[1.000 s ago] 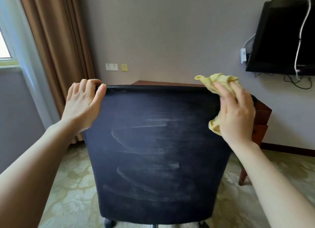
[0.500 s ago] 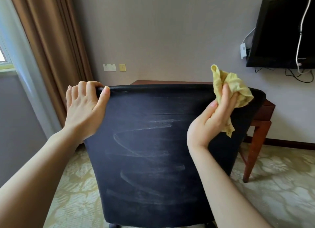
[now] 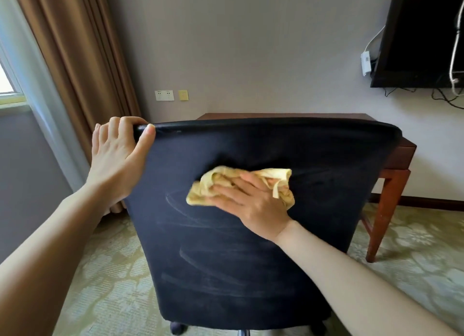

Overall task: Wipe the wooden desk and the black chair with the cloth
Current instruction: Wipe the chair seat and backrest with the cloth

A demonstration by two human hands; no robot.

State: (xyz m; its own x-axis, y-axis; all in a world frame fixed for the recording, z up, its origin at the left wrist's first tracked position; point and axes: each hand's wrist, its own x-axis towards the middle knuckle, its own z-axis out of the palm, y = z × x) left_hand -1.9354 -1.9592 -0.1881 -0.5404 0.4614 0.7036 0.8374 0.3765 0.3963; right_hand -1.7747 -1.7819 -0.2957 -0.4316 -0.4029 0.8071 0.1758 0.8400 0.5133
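Hands on the black chair (image 3: 251, 260): left hand (image 3: 118, 160) grips its top edge at ten o'clock, right hand (image 3: 253, 202), fingers straight, presses the cloth (image 3: 208, 190).

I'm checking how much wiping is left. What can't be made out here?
Head view:
- wooden desk: its top is almost all hidden behind the chair's backrest.
- black chair: seat and front are hidden by its own backrest; the base is cut off by the bottom edge.
- cloth: the part under the right hand is covered.
- left hand: its fingertips curl over the chair's top edge, out of sight.
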